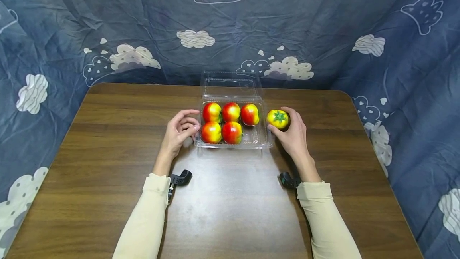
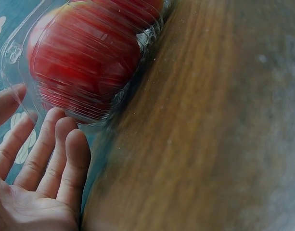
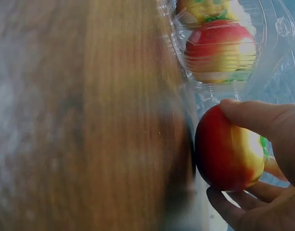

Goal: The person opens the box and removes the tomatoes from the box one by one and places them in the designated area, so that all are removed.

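— Tomato (image 1: 278,118), the yellow-topped one: where does it sit?
— On the desk (image 1: 108,139), just beside the clear tray (image 1: 256,139), at about 3 o'clock from it. The right hand (image 1: 292,133) curls its fingers and thumb around it.
— And the tray?
— It holds five red-and-yellow tomatoes (image 1: 230,112), three in the far row and two in the near one. Its lid (image 1: 231,85) stands open at 12 o'clock.
— What about the left hand (image 1: 179,130)?
— It rests at the tray's 9 o'clock edge, fingers loosely bent with their tips against the plastic, gripping nothing.
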`<act>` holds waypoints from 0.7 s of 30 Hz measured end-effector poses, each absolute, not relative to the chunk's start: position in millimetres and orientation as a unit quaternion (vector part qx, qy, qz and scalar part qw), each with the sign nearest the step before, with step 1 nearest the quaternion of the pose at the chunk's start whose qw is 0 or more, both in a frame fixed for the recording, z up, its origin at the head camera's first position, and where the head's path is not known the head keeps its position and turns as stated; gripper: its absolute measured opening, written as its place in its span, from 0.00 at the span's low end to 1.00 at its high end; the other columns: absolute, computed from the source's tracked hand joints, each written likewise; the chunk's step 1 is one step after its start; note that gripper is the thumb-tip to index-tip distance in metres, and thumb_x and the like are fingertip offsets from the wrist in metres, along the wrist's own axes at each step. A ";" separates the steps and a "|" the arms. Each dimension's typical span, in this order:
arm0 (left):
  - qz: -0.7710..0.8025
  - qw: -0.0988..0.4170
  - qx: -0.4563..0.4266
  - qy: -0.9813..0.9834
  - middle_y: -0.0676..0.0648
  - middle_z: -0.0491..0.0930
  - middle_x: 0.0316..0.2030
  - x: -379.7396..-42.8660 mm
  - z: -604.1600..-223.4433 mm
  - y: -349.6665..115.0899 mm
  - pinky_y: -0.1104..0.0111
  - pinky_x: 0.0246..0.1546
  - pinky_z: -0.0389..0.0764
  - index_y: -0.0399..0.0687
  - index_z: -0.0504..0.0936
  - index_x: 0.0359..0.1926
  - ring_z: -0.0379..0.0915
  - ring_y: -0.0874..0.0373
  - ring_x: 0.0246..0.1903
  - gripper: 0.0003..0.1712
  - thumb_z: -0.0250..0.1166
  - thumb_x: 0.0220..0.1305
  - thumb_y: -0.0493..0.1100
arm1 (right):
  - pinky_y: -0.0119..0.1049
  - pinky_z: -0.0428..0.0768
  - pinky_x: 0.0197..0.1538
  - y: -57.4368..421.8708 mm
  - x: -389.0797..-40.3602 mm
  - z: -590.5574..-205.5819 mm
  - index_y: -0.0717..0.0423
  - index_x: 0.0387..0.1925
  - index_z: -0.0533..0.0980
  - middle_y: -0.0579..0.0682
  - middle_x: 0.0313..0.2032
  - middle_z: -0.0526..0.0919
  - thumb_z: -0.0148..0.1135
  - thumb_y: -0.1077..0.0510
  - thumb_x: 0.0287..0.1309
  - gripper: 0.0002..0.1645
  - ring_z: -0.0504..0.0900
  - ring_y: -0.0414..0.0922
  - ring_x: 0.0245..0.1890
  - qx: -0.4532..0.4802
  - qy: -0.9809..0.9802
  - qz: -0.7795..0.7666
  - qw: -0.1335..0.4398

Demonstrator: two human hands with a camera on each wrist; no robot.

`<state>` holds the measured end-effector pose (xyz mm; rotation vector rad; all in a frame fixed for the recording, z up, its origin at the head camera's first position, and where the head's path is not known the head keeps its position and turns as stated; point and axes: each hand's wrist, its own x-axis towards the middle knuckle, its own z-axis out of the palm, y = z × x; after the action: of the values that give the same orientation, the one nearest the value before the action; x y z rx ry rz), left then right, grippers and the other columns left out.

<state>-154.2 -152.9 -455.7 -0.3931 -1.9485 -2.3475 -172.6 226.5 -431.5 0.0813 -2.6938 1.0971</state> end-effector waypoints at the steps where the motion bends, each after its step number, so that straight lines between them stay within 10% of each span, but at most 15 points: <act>1: -0.763 0.034 -0.129 -0.633 0.41 0.83 0.36 -154.2 -455.5 -153.0 0.68 0.20 0.83 0.27 0.75 0.64 0.78 0.55 0.24 0.26 0.65 0.64 0.23 | 0.59 0.76 0.69 226.4 -173.0 -431.4 0.56 0.70 0.70 0.62 0.63 0.76 0.81 0.52 0.57 0.43 0.75 0.60 0.60 0.027 -0.919 0.375 0.114; 21: -0.766 0.029 -0.128 -0.630 0.40 0.83 0.36 -153.8 -453.5 -152.9 0.67 0.20 0.83 0.27 0.75 0.64 0.78 0.56 0.24 0.27 0.64 0.64 0.22 | 0.58 0.77 0.67 216.1 -172.4 -432.1 0.59 0.72 0.68 0.64 0.65 0.75 0.75 0.60 0.53 0.45 0.77 0.60 0.59 0.039 -0.900 0.398 0.172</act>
<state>-153.8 -152.9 -453.5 -0.3957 -1.9429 -2.3614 -172.4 216.1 -432.1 0.1112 -2.5547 1.1293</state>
